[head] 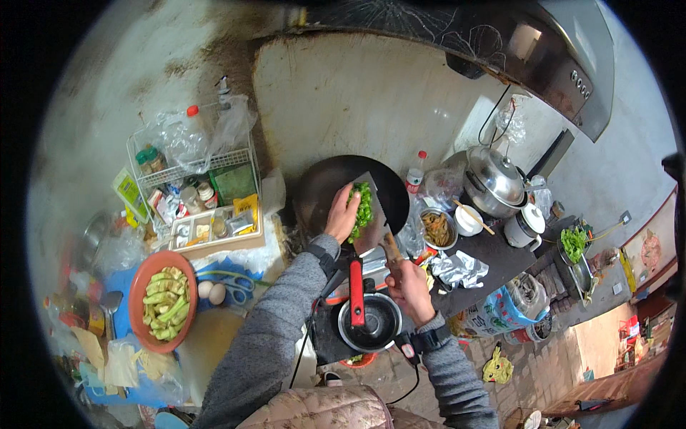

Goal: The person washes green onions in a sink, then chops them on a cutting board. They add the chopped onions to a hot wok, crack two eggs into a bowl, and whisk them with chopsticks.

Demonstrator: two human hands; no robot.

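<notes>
My right hand (411, 289) grips the wooden handle of a cleaver (373, 228), whose broad metal blade is over a dark wok (316, 187). Chopped green peppers (363, 212) are heaped on the blade. My left hand (343, 214) rests against the heap, its fingers along the peppers' left side and top. Below the blade, the wok's red handle (356, 292) points toward me, above a small dark pot (381, 322) with a metal rim.
At left, a red basin (140, 273) holds cut green vegetable pieces beside two eggs (216, 294) and scissors (238, 289). A spice rack (252, 155) stands behind. At right are a bowl of brown food (454, 238), a white bowl (468, 221), crumpled foil (460, 268) and a lidded steel pot (496, 182).
</notes>
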